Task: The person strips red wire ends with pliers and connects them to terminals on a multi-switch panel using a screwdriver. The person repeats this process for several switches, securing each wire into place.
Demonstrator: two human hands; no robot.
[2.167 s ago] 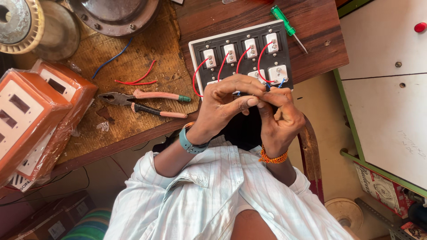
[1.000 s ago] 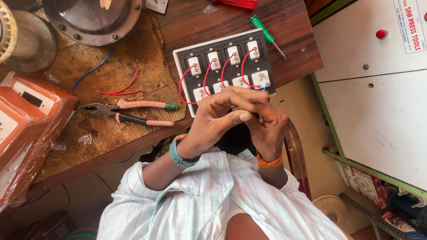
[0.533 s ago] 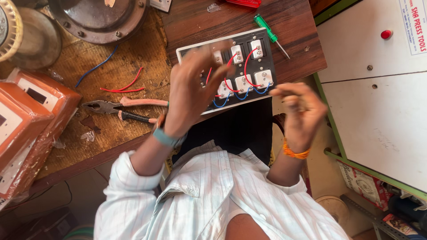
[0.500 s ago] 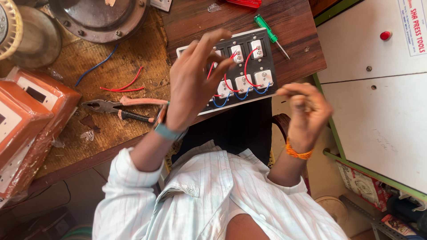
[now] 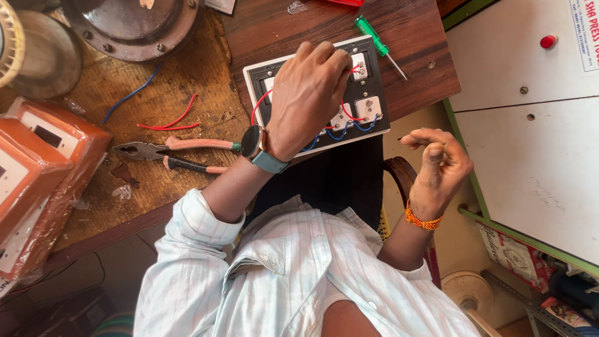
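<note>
A switch board point(image 5: 369, 107) lies back-side up on the brown wooden table point(image 5: 412, 68), black with white modules joined by red and blue wire loops. My left hand point(image 5: 306, 100), with a watch on its wrist, lies over the board's middle. Its fingers are bent down onto the upper right module beside a red wire. Whether they pinch the wire is hidden. My right hand point(image 5: 440, 165), with an orange bead bracelet, hangs in the air off the table's right edge. Its fingers are curled, thumb against forefinger, and nothing shows between them.
A green-handled screwdriver point(image 5: 373, 32) lies above the board. Two pliers point(image 5: 181, 146) with pink handles, red wire scraps point(image 5: 171, 122) and a blue wire point(image 5: 131, 97) lie on the worn bench to the left. Orange plastic-wrapped boxes point(image 5: 43, 175) stand far left, round metal parts point(image 5: 134, 25) at the top, a white cabinet point(image 5: 530, 125) right.
Both hands were together in front of my chest, working something small. They parted: my left hand went onto the board and closed its spread fingers, and my right hand swung out to the right.
</note>
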